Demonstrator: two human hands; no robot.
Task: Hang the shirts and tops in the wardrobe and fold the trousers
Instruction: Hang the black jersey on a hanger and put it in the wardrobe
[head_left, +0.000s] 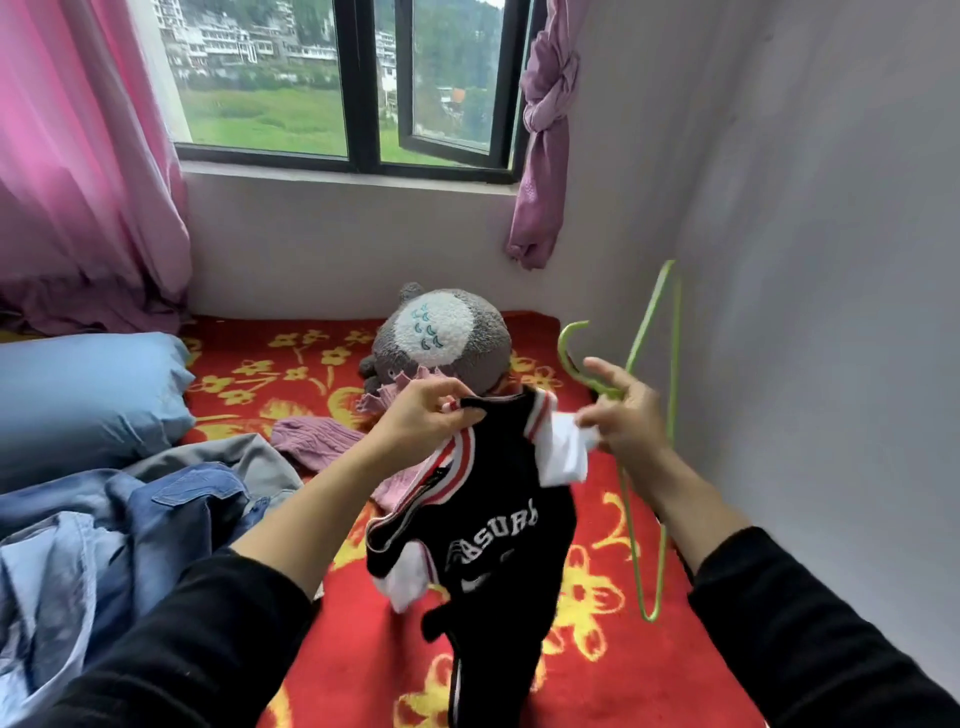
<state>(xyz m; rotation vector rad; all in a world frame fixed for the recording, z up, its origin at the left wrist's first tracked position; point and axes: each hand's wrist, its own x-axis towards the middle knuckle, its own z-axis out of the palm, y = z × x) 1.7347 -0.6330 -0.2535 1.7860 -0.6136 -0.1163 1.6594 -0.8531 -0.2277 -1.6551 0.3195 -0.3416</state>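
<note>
The step in hand appeared to be getting a top onto a hanger, before any hanging in the wardrobe, which was not in view. The person held a black zip-up jacket (498, 519) with red-and-white striped trim and white sleeves up in the middle of the frame, above a bed covered by a red blanket with yellow flowers (597, 649). The left hand (426, 410) pinched the jacket at its collar, fingers curled over the striped edge. The right hand (623, 410), just right of centre, gripped the white fabric of the sleeve near the shoulder, and the thin green clothes hanger (562, 347) seemed caught in that same hand, its hook pointing up and left and its frame standing on end along the right wall. The hanger lay outside the garment, so the next move probably called for opening the neck and feeding one hanger arm into a shoulder, then the other. At the lower left, a heap of blue denim garments (156, 509) lay unfolded, and a pink knitted top (311, 441) lay on the bed behind the left forearm, so most of the task looked undone. A blue pillow (88, 395) and a grey plush toy (441, 338) sat further back.
</note>
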